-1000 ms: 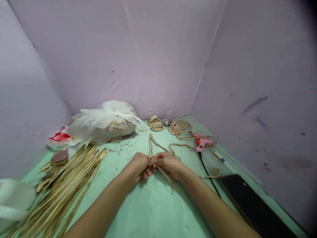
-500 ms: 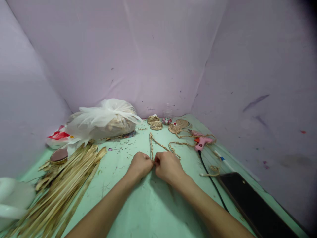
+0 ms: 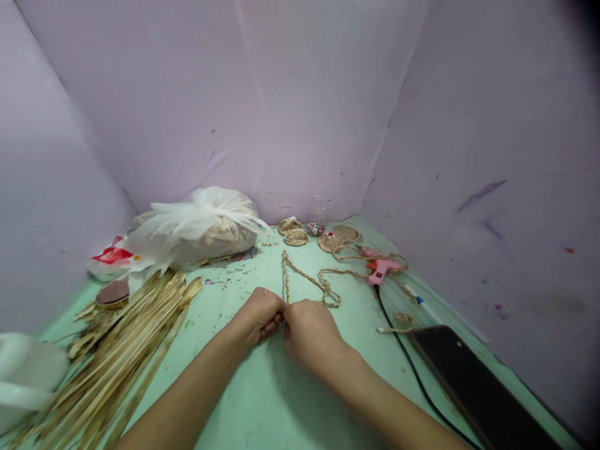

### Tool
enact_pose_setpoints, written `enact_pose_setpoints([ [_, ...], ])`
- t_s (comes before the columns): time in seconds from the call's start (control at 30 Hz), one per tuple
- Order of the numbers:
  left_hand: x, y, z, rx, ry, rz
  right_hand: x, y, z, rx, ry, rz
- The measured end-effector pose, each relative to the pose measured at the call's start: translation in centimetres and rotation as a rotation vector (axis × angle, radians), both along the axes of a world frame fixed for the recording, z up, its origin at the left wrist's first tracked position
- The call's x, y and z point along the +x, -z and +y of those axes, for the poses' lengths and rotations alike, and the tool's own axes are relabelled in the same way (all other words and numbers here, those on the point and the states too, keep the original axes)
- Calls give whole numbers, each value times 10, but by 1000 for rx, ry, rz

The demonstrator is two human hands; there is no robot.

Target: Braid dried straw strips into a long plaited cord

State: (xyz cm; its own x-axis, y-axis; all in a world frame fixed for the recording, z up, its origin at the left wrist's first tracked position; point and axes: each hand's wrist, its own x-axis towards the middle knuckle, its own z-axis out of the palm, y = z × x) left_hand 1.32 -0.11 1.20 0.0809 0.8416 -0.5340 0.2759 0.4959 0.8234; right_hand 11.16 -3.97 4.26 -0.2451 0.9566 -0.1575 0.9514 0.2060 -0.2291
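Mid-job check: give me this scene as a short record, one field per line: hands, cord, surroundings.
Left hand: pinching the near end of the braided cord
Right hand: closed at that same end, against the left; exact grip hidden
Cord path: away from the hands, sharp bend, then back and right toward the pink glue gun
Left side: dried strips in a loose bundle
Back: white plastic bag, woven pieces, jar of beads
Right side: glue gun, dark phone-like slab
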Motion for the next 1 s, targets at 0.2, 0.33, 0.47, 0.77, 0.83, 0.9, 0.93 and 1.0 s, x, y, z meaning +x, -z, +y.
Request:
enact_pose_setpoints([
  [0.2,-7,5,-2,60,109,-37,36,1,28,-116,16,394],
  [0.33,-10,6,-3,70,137,-77,39,7,44,-283,388,915],
  [0.47,-12,8,-1,79,144,-119,21,16,38,-526,440,1083],
  [0.77,-15,5,2,102,231,34,15,61,48,-308,327,844],
  [0.83,-16,3,1,136,258,229,15,65,49,-261,317,798],
  [0.9,-15,-2,-2,256,295,483,14,65,48,-242,305,778],
  [0.93,-15,-4,-5,342,316,615,13,64,47,-248,304,787],
  [1.0,-11,-11,-13,500,364,847,12,62,44,-286,316,847],
])
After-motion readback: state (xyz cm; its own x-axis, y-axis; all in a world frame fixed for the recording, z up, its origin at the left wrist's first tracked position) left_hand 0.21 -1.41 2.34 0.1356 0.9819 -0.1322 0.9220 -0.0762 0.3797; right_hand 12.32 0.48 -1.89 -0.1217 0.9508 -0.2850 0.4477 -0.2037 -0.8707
